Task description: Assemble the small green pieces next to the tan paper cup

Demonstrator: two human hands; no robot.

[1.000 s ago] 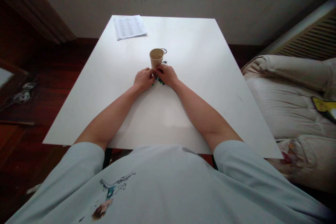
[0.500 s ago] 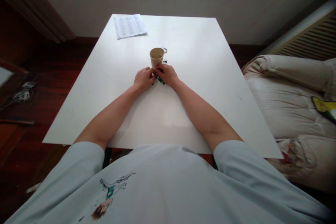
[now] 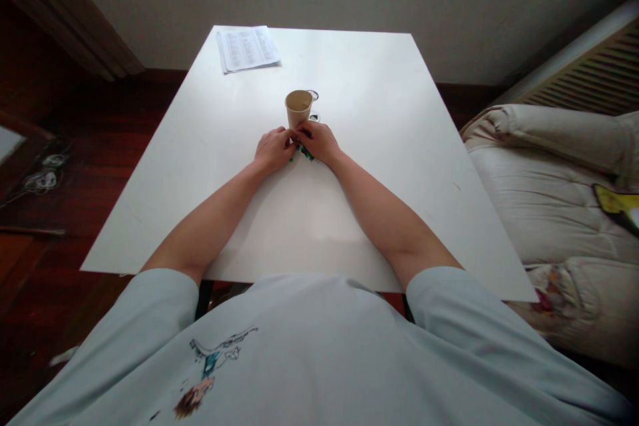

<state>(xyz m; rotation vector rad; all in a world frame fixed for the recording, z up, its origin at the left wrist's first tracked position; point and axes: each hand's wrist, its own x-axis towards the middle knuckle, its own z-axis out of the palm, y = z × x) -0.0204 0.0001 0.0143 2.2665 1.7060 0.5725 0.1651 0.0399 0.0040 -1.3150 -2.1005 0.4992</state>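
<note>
My left hand (image 3: 275,148) and my right hand (image 3: 318,141) meet at the middle of the table, fingers closed in a pinch and tips almost together. Whatever lies between the fingertips is too small to make out. Just beyond them stands an upright beige cup (image 3: 298,111), its lower part partly covered by my fingers. Several small green and dark bead-like pieces (image 3: 305,153) lie on the tabletop between my hands. A thin dark cord-like loop (image 3: 314,94) shows at the cup's right side, with a small dark-and-light piece (image 3: 314,118) nearer my right hand.
Printed sheets of paper (image 3: 248,50) lie at the far left corner of the white table (image 3: 379,93). A cushioned beige sofa (image 3: 524,193) stands along the right side, with a yellow and black item (image 3: 619,205) on it. Cables (image 3: 42,180) lie at the left.
</note>
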